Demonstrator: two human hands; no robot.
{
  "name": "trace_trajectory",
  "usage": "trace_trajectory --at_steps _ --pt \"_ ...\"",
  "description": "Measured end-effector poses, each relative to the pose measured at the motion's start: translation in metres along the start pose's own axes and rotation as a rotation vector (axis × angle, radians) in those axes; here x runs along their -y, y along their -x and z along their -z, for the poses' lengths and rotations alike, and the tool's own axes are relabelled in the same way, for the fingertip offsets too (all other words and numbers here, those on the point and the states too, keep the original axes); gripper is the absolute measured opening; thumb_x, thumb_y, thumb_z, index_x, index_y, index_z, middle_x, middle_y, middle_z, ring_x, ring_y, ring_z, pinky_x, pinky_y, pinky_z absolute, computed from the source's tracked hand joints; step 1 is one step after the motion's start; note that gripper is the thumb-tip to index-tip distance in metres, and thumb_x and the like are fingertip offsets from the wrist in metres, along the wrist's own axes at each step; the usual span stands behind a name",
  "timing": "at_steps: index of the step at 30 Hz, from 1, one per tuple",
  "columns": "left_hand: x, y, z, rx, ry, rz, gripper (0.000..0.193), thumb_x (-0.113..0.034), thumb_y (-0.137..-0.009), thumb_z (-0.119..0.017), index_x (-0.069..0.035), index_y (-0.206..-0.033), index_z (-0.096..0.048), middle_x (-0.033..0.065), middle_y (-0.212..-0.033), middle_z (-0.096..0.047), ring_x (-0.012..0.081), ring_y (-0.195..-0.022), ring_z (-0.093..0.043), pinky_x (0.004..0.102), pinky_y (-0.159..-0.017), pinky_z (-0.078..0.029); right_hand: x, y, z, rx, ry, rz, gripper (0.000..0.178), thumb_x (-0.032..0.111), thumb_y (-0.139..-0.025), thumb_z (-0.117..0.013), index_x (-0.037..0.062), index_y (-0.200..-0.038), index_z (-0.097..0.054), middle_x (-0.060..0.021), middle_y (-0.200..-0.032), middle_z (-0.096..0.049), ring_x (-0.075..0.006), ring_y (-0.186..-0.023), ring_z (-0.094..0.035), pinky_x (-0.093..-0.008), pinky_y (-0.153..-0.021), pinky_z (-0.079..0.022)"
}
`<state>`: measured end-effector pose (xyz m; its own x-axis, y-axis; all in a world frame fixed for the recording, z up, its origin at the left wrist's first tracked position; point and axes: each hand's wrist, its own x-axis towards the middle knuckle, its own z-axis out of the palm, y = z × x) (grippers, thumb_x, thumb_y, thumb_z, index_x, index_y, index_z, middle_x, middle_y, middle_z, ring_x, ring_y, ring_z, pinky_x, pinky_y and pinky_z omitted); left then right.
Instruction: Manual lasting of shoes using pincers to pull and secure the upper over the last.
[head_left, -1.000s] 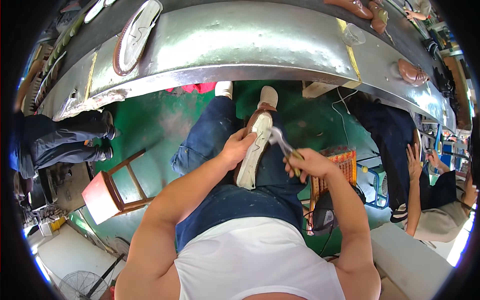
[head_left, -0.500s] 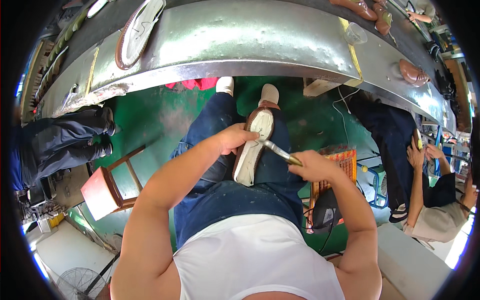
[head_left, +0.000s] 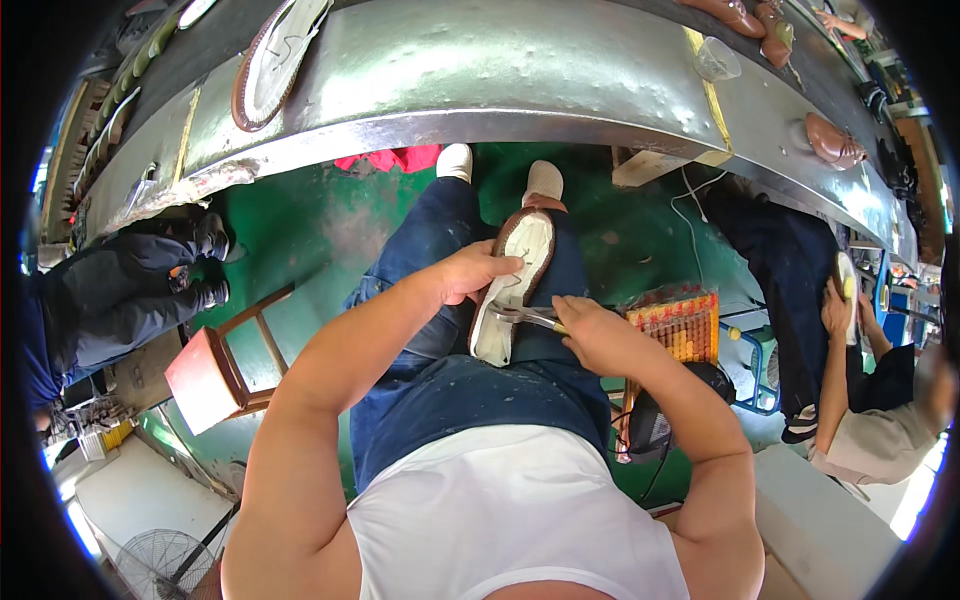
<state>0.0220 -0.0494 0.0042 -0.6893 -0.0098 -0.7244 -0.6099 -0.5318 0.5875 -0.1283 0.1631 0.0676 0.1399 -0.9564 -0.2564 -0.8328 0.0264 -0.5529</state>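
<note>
Across my thighs lies a brown shoe, bottom up, with its whitish underside showing and the toe pointing away from me. My left hand grips its left side, thumb pressed on the underside and the other fingers partly hidden by the edge. In my right hand is a silvery metal hand tool that looks like pincers. The tool's head rests over the near half of the underside, close to the right edge. How the head meets the shoe is too small to make out.
Ahead runs a metal-edged bench bearing another upturned shoe, a clear cup and a brown shoe upper. A red-topped stool stands left, a beaded seat right. Co-workers sit on both sides; the right one holds a shoe.
My right hand has drawn the pincers nearer to me, from the shoe's middle to its near half, and turned them. My left hand keeps its hold on the shoe.
</note>
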Motion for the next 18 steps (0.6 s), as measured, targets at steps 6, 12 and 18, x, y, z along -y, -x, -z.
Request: trace_trajectory --at_steps 6,12,18 --pt "0.002 -0.001 0.001 0.011 0.003 0.008 0.05 -0.031 -0.096 -0.062 -0.013 -0.14 -0.048 0.0089 -0.125 -0.061 0.0241 -0.11 -0.062 0.049 -0.087 -0.054 -0.024 -0.006 0.009 0.233 -0.196 0.04 0.056 0.01 -0.089 -0.062 -0.0137 -0.136 -0.042 -0.0273 -0.128 -0.055 -0.0425 -0.115 -0.056 -0.0441 -0.101 -0.045" --pt "0.006 -0.003 0.004 0.009 0.018 -0.003 0.049 -0.031 -0.096 -0.062 -0.013 -0.14 -0.048 0.0083 -0.123 -0.062 0.0233 -0.109 -0.063 0.0482 -0.087 -0.055 0.0 -0.013 0.003 0.119 -0.114 -0.005 0.05 0.014 -0.09 -0.063 -0.0106 -0.131 -0.047 -0.0262 -0.119 -0.059 -0.0406 -0.109 -0.06 -0.0454 -0.094 -0.049" --pt "0.01 -0.002 0.007 -0.032 0.051 -0.059 0.047 -0.031 -0.096 -0.063 -0.009 -0.136 -0.05 0.0094 -0.119 -0.064 0.021 -0.102 -0.065 0.0435 -0.085 -0.055 -0.003 -0.002 -0.018 -0.043 -0.13 -0.09 0.025 0.021 -0.092 -0.062 0.002 -0.107 -0.059 -0.0161 -0.091 -0.065 -0.0382 -0.084 -0.065 -0.0465 -0.074 -0.053"
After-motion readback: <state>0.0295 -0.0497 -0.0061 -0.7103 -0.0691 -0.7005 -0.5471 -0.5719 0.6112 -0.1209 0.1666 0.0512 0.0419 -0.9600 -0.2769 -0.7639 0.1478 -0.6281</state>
